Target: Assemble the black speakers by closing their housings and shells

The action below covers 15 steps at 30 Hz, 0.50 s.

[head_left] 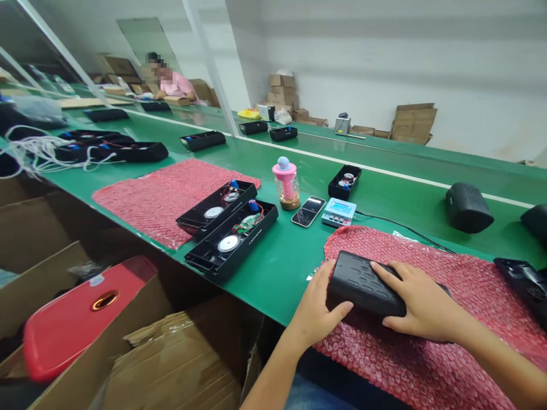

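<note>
A black speaker housing (363,285) lies on a red bubble-wrap sheet (427,353) at the near edge of the green bench. My left hand (314,310) grips its left end, thumb on the front face. My right hand (421,304) rests on top of it with fingers curled over the upper edge. Both hands are closed on the housing. Its right end is hidden under my right hand.
Two open black speaker shells (228,222) with drivers and wiring lie to the left beside another red bubble-wrap sheet (162,196). A pink bottle (286,183), a phone (308,211) and a small blue tester (339,212) stand behind. A person sits far left at the back. Cardboard boxes and a red lid (77,319) sit below the bench.
</note>
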Each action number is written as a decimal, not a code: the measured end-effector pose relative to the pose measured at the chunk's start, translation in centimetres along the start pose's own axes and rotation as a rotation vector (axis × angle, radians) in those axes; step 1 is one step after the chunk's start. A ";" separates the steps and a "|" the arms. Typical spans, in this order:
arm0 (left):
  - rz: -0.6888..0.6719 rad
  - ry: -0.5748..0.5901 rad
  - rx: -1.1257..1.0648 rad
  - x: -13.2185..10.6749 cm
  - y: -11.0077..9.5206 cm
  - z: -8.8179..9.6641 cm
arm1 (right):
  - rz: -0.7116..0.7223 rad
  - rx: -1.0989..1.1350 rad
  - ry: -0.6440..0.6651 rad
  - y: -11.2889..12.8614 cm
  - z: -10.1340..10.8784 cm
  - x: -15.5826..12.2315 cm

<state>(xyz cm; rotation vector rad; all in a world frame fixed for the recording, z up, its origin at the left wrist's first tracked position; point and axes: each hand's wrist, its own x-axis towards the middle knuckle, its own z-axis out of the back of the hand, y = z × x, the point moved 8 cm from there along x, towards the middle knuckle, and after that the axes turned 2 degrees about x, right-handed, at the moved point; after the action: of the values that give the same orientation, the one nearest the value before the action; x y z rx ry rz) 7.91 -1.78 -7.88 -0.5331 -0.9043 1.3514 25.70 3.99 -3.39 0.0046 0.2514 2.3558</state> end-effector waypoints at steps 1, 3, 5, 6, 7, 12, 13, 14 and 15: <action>-0.059 0.007 0.099 0.5 -1.1 0.5 | 0.008 0.011 -0.002 0.0 0.2 0.2; -0.182 0.059 0.294 1.5 -3.6 0.6 | 0.022 0.039 0.011 -0.1 0.4 0.5; -0.280 0.169 0.445 2.3 -5.7 -0.4 | 0.038 0.055 0.024 -0.1 0.6 0.7; -0.305 0.219 0.502 2.6 -6.4 -1.0 | 0.047 0.057 0.020 -0.1 0.6 0.8; -0.314 0.252 0.547 2.9 -6.8 -1.6 | 0.054 0.057 0.007 0.0 0.7 0.8; -0.292 0.240 0.650 2.9 -6.8 -2.7 | 0.029 0.040 -0.044 0.3 0.4 0.6; -0.303 0.233 0.653 2.8 -6.6 -2.7 | 0.012 0.037 -0.033 0.3 0.3 0.7; -0.322 0.224 0.649 2.6 -6.5 -2.6 | -0.004 0.043 -0.016 0.2 0.2 0.8; -0.350 0.208 0.638 2.5 -6.5 -2.4 | -0.018 0.057 0.004 0.2 0.2 0.9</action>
<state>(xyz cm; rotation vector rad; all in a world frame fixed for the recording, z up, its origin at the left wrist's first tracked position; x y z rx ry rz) 13.63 -0.11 -3.57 -0.0146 -0.3371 1.1530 24.88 4.51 -3.21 0.0252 0.3193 2.3298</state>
